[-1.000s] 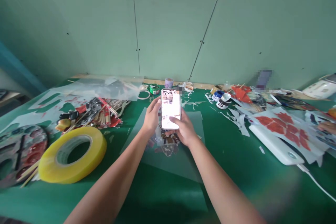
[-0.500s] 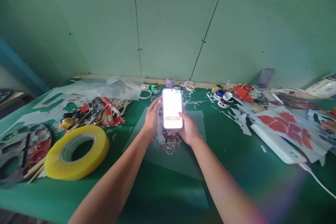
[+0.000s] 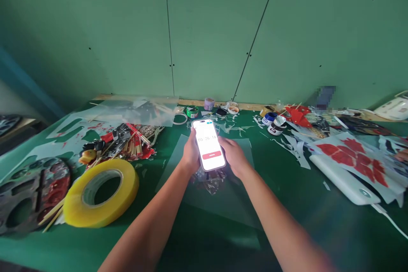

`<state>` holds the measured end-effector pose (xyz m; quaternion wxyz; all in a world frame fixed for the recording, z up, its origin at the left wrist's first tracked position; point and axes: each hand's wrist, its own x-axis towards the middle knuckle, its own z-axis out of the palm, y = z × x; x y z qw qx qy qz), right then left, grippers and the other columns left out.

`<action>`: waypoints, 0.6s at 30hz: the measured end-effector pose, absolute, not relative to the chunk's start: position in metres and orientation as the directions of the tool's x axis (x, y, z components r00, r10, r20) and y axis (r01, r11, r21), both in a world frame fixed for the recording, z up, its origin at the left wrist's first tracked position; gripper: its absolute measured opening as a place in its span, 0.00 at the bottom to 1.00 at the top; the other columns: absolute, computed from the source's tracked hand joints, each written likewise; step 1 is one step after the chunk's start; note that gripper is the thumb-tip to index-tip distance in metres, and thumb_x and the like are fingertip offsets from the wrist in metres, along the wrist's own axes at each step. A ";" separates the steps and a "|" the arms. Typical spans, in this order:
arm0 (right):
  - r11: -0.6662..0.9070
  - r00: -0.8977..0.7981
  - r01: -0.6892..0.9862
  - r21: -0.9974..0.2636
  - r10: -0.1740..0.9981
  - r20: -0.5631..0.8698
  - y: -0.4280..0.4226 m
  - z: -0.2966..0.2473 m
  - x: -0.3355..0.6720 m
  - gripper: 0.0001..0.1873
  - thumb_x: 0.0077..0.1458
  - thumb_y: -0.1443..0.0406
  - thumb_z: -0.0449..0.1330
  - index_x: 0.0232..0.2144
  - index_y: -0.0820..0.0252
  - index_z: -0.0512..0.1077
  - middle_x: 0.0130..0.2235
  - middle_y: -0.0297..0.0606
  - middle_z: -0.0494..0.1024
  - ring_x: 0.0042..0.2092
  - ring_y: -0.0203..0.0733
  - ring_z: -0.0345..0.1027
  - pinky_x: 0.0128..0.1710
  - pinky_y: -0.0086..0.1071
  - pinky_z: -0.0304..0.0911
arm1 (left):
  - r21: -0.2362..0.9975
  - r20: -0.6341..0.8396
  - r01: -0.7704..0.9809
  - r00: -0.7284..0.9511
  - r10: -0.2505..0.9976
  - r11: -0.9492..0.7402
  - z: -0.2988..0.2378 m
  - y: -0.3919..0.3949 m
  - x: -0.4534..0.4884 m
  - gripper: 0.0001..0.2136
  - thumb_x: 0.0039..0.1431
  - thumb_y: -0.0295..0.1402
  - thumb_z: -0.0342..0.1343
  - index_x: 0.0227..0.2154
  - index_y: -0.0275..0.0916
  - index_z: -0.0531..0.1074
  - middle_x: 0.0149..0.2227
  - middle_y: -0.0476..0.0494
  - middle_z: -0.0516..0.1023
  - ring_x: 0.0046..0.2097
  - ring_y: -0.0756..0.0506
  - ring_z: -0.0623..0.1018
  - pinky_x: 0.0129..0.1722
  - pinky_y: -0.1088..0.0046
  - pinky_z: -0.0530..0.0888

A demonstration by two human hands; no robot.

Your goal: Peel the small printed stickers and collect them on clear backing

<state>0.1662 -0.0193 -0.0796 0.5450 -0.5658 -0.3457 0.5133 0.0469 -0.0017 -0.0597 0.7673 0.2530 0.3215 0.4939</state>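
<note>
A smartphone (image 3: 209, 146) with a bright white screen is held upright over the middle of the table, showing dark digits and a red bar. My left hand (image 3: 191, 153) grips its left edge, fingers closed around the back. Along the right edge, my right hand (image 3: 234, 156) is closed on the phone too, its thumb at the side and the other fingers partly hidden. Below the phone, a translucent sheet (image 3: 178, 178) lies on the green table. Small shiny scraps (image 3: 213, 185) rest on that sheet, partly covered by the phone.
At left sit a yellow tape roll (image 3: 129, 191), a paint palette (image 3: 41, 178) and a heap of sticks and trinkets (image 3: 127, 138). Paint jars (image 3: 276, 126) stand towards the back. A white corded device (image 3: 344, 182) and a red-painted sheet (image 3: 395, 187) lie at right.
The phone has tilted slightly and sits a little lower in view, both hands still on it. Its screen, earlier washed out white, now shows digits and a clearer red bar.
</note>
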 end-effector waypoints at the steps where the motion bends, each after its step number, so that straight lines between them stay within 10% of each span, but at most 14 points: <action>1: -0.169 0.191 -0.121 -0.978 0.963 -0.190 -0.016 -0.075 0.169 0.12 0.55 0.58 0.61 0.34 0.61 0.77 0.32 0.39 0.83 0.32 0.45 0.77 0.32 0.35 0.70 | 0.697 -0.237 -0.608 0.307 0.922 0.381 -0.059 -0.001 0.046 0.30 0.68 0.49 0.36 0.48 0.29 0.74 0.40 0.32 0.83 0.42 0.37 0.83 0.47 0.59 0.76; 8: -0.281 0.001 0.013 -0.960 0.960 -0.281 0.019 -0.039 0.176 0.08 0.60 0.67 0.57 0.32 0.62 0.77 0.31 0.39 0.83 0.30 0.40 0.75 0.37 0.35 0.69 | 0.613 -0.235 -0.747 0.138 0.962 0.257 -0.059 0.009 0.045 0.24 0.68 0.47 0.40 0.51 0.35 0.71 0.41 0.36 0.81 0.39 0.41 0.81 0.40 0.65 0.75; 18: -0.018 0.349 -0.046 -0.999 0.937 -0.033 0.198 -0.019 0.168 0.07 0.62 0.71 0.50 0.36 0.59 0.68 0.34 0.34 0.79 0.32 0.35 0.73 0.37 0.35 0.73 | 0.693 -0.307 -0.718 -0.201 0.930 0.074 -0.080 0.004 0.058 0.15 0.60 0.46 0.53 0.38 0.38 0.71 0.30 0.49 0.71 0.28 0.52 0.69 0.28 0.76 0.62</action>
